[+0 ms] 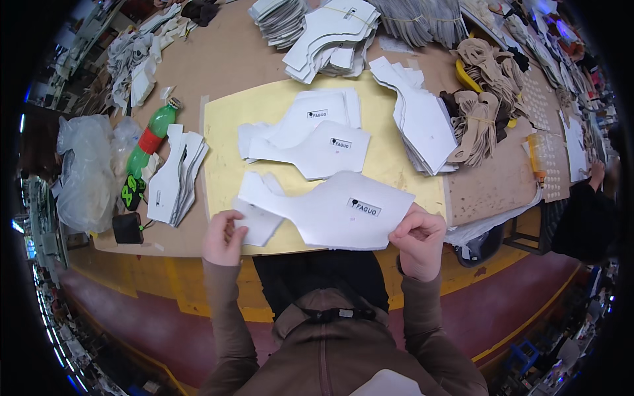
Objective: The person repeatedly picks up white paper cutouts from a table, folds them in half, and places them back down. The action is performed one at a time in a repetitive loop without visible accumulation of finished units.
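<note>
The right hand [420, 239] pinches a flat, curvy white sheet [330, 214] — the left hand [224, 239], half curled, touches another white sheet [260, 224] — can't tell if gripping.

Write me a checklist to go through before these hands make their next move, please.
1. Right hand has the upper white piece: ok, thumb and fingers pinch its right end.
2. Left hand firmly grips the lower white piece: cannot tell; the fingers are at its left edge.
3. Upper and lower pieces separated: not ok, the upper one overlaps the lower.
4. Dark print on the upper piece facing up: ok, it shows in full.
5. Green bottle off the yellow sheet: ok, it is to the left of it.
</note>
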Demonstrator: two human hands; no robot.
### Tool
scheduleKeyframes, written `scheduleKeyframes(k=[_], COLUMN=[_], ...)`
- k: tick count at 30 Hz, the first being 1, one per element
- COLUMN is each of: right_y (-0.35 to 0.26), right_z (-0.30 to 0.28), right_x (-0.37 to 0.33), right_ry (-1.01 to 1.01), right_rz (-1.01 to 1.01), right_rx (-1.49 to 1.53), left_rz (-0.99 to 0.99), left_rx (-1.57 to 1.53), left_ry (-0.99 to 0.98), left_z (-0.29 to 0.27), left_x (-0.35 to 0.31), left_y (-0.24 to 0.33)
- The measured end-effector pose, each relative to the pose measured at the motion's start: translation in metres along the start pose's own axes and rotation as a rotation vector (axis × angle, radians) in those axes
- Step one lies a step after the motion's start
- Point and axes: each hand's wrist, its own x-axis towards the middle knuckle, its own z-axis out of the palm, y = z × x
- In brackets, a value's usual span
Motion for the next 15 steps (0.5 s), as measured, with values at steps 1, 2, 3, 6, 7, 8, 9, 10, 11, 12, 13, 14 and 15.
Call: scheduleKeyframes(k=[1, 2, 3, 6, 7, 8, 9, 10, 11, 12, 13, 14, 15], right_y=[0.0, 0.0, 0.001, 0.001, 0.001, 0.0, 0.0, -0.001, -0.001, -0.001, 0.001, 0.003, 0.006], right_z=[0.0, 0.001, 0.001, 0.003, 0.004, 0.003, 0.003, 0.002, 0.001, -0.001, -0.003, -0.005, -0.006], right_x=[-0.001, -0.002, -0.003, -0.004, -0.005, -0.006, -0.006, -0.007, -0.008, -0.007, -0.007, -0.007, -0.008], right_ry=[-0.015, -0.032, -0.045, -0.083, -0.096, -0.11, -0.115, -0.12, -0.127, -0.131, -0.135, -0.131, -0.139], right_rz=[0.025, 0.042, 0.068, 0.117, 0.126, 0.135, 0.158, 0.181, 0.204, 0.225, 0.244, 0.258, 0.138], right_rx=[0.031, 0.052, 0.081, 0.123, 0.128, 0.131, 0.098, 0.065, 0.032, -0.112, -0.258, -0.399, -0.67], left_rz=[-0.031, -0.021, 0.117, 0.201, 0.165, 0.13, 0.171, 0.216, 0.262, 0.286, 0.352, 0.383, 0.455], left_rx=[0.022, 0.143, 0.115, -0.03, -0.158, -0.288, -0.272, -0.257, -0.241, -0.216, -0.176, -0.132, -0.062], left_ry=[0.039, 0.076, 0.148, 0.34, 0.39, 0.445, 0.463, 0.484, 0.506, 0.43, 0.276, 0.127, -0.007], left_z=[-0.007, -0.011, -0.013, -0.014, -0.013, -0.012, -0.01, -0.006, -0.001, 0.006, 0.015, 0.025, 0.038], left_x=[0.002, 0.005, 0.006, 0.006, 0.004, 0.002, -0.001, -0.006, -0.01, -0.018, -0.023, -0.027, -0.029], left_y=[-0.007, -0.013, -0.017, -0.013, -0.006, 0.004, 0.015, 0.028, 0.04, 0.052, 0.062, 0.07, 0.075])
